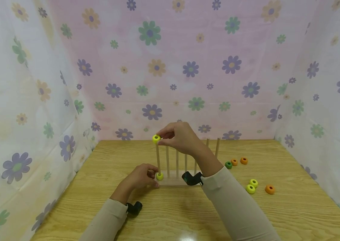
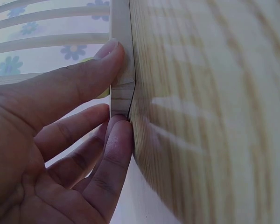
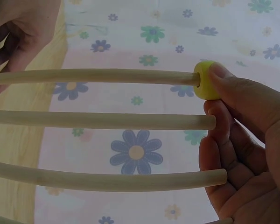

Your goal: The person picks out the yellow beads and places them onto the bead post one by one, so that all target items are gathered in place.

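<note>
A pale wooden peg rack stands on the table with several upright pegs. My right hand pinches a yellow bead between thumb and forefinger, right at the top of the leftmost peg. In the right wrist view, that peg's tip enters the bead's hole. Another yellow bead sits at the foot of the same peg. Low at the rack's left end, my left hand grips the base, thumb on one side and fingers around the end. The thumb partly covers the lower bead in the left wrist view.
Right of the rack lie a green bead, two orange beads near it, two yellow beads and another orange bead. Flowered cloth encloses the wooden table at the back and both sides.
</note>
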`<action>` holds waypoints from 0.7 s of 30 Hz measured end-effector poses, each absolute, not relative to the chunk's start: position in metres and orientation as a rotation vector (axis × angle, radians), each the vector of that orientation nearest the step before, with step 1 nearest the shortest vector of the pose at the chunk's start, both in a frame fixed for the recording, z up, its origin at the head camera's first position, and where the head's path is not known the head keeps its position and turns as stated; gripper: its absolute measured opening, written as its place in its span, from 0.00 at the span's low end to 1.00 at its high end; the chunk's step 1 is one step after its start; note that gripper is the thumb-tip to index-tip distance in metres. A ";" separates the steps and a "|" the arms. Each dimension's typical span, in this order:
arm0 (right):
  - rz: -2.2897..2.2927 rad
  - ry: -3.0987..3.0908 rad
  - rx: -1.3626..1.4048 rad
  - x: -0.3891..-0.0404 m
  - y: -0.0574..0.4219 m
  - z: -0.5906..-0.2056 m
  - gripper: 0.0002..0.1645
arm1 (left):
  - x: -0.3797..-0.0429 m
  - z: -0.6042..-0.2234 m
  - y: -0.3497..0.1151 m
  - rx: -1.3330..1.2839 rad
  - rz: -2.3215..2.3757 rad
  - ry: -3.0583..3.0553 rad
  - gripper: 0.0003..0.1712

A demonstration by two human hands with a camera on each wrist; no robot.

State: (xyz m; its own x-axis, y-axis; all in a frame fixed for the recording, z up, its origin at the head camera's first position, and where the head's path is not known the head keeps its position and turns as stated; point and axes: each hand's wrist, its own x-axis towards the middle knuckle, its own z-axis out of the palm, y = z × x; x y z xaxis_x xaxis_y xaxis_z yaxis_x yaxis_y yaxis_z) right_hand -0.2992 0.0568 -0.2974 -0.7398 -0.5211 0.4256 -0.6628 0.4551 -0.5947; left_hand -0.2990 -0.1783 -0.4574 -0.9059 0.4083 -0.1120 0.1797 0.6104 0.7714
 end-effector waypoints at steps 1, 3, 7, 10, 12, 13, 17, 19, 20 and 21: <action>1.160 -2.522 1.035 -0.299 0.057 -0.297 0.14 | -0.299 -0.457 -0.178 0.479 1.184 2.559 0.33; 1.169 -2.525 1.032 -0.299 0.057 -0.297 0.13 | -0.299 -0.457 -0.178 0.478 1.189 2.554 0.33; 1.170 -2.531 1.030 -0.298 0.056 -0.297 0.14 | -0.299 -0.457 -0.179 0.479 1.192 2.552 0.34; 1.165 -2.532 1.027 -0.299 0.056 -0.298 0.14 | -0.299 -0.458 -0.179 0.491 1.195 2.552 0.34; 1.166 -2.531 1.025 -0.299 0.056 -0.299 0.14 | -0.299 -0.458 -0.179 0.500 1.197 2.553 0.33; 1.166 -2.531 1.025 -0.299 0.056 -0.299 0.14 | -0.299 -0.458 -0.179 0.501 1.197 2.554 0.33; 1.159 -2.528 1.022 -0.300 0.056 -0.300 0.14 | -0.299 -0.458 -0.179 0.498 1.194 2.557 0.34; 1.149 -2.526 1.020 -0.300 0.056 -0.300 0.14 | -0.298 -0.457 -0.179 0.495 1.188 2.561 0.34; 1.147 -2.525 1.021 -0.299 0.056 -0.300 0.14 | -0.298 -0.457 -0.179 0.494 1.185 2.563 0.34; 1.143 -2.524 1.022 -0.299 0.056 -0.300 0.14 | -0.298 -0.456 -0.179 0.492 1.184 2.565 0.34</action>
